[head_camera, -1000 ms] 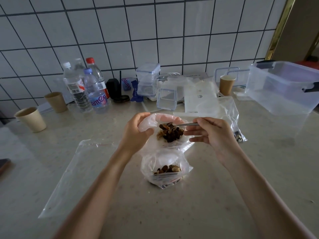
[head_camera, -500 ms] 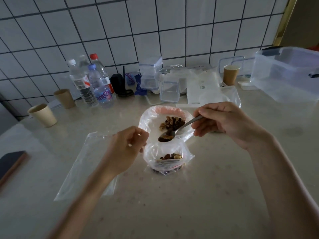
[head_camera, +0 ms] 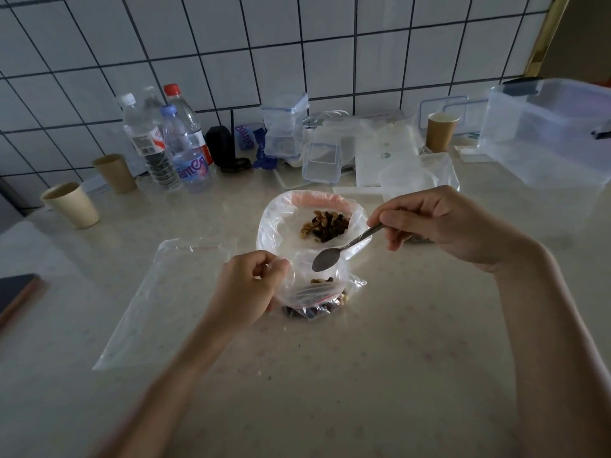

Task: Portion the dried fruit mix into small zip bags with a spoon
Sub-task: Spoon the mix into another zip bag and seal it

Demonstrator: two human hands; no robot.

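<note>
Kitchen; white tiled wall (head_camera: 297, 38); pale stone counter (head_camera: 380, 375); water bottles (head_camera: 172, 143); paper cups (head_camera: 71, 204).

My left hand (head_camera: 246, 287) pinches the small bag (head_camera: 315, 292); my right hand (head_camera: 439, 226) holds the empty spoon (head_camera: 325, 259) above it.

pink lettering on the water bottle (head_camera: 190, 160), partly legible.

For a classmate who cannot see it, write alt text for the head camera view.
A right hand holds an empty spoon over a small zip bag of dried fruit, which the left hand pinches open. Behind it, a bigger bag of mix sits on a counter.
</note>
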